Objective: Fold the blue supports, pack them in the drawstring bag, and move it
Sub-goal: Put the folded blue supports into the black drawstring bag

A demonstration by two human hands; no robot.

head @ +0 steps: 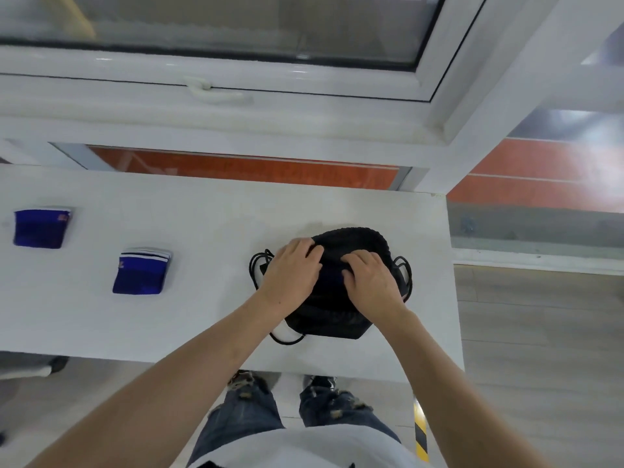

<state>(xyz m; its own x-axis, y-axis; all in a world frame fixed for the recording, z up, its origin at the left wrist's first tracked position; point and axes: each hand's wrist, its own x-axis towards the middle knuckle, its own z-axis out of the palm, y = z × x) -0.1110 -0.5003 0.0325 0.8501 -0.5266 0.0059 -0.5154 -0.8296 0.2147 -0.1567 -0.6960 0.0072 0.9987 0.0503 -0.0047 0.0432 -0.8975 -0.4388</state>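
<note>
Two blue supports (41, 228) (141, 271) wait folded, far left on the desk (202, 312) — both hands' fingers (312, 250) (359, 261) pinch the black drawstring bag (351, 241), likely opening it.

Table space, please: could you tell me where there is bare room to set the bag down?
Bare table lies between the nearer blue support and the black drawstring bag, and along the near edge. It is crowded at the bag, where left hand and right hand rest.
</note>
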